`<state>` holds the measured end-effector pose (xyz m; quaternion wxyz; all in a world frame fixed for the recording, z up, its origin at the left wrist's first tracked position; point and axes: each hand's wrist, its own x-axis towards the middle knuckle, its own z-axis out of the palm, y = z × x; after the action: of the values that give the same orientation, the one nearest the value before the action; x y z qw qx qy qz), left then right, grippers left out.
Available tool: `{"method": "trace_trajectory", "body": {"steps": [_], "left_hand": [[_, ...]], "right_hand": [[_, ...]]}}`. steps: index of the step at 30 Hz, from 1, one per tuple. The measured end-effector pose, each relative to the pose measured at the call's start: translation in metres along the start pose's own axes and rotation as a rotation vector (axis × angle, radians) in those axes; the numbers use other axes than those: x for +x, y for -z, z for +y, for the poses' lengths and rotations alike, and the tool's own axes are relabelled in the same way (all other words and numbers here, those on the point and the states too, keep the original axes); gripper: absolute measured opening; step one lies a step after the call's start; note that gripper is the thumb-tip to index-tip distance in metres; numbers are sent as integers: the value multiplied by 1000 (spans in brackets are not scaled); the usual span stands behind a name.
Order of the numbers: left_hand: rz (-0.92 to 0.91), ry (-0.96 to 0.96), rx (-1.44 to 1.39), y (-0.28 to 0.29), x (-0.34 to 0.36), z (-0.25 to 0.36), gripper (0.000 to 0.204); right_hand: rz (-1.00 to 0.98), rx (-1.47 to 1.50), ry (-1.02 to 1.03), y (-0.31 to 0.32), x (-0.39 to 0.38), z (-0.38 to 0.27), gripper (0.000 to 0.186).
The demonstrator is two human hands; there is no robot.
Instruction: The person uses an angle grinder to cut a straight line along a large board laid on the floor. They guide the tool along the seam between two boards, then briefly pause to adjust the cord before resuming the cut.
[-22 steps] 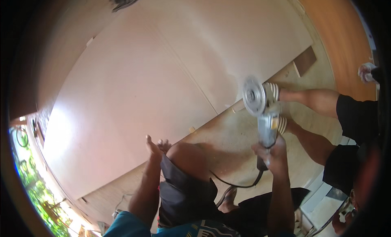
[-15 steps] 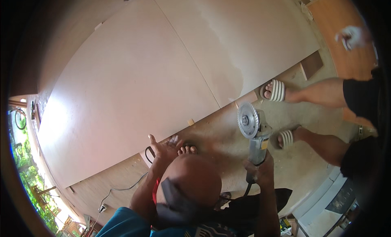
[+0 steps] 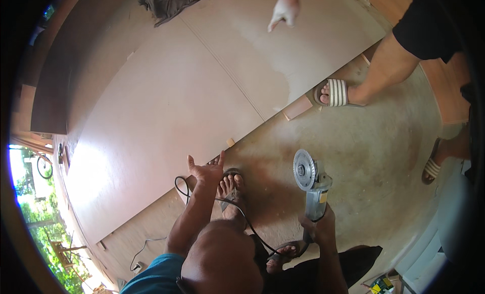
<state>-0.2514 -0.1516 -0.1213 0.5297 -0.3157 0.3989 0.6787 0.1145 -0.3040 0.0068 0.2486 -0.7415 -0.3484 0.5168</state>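
My left hand is open, palm turned up and fingers apart, beside the near edge of a large pale pinkish board; I cannot tell whether it touches it. My right hand is shut on the body of a grey angle grinder, whose toothed metal disc faces up and left over the concrete floor. A black cord loops from near my left hand, past my bare foot, toward the grinder.
A co-worker's white-gloved hand points over the board; their striped sandals stand at the right. Short wood pieces lie along the board's edge. A dark cloth is at the back, an orange panel far right, bright foliage at the left.
The co-worker's gloved hand has moved from the right side to over the board, and their feet have stepped apart. My grinder sits lower in view. My left hand is still open.
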Motion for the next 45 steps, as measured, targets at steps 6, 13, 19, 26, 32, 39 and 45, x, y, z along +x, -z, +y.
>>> {"method": "trace_trajectory", "body": {"steps": [6,13,19,26,32,39,45], "left_hand": [[-91,-100,141,6,5,-3,100],[-70,-9,121,12,5,1,112],[-18,28,220,16,-9,3,114],[64,56,871,22,-44,-5,77],[-411,296,1528,-1,-110,-3,52],[-943,308,1579,-26,-136,-19,82],[-785,-143,1502,-50,-123,-35,77]], "right_hand": [[18,40,-33,5,-6,11,50],[-9,59,-29,8,-3,17,61],[-40,-7,-34,4,5,11,62],[-77,-57,-13,-2,11,1,60],[-76,-147,34,-27,25,-17,60],[-134,-76,171,-86,58,-66,62],[-195,-144,214,-142,76,-120,62]]}}
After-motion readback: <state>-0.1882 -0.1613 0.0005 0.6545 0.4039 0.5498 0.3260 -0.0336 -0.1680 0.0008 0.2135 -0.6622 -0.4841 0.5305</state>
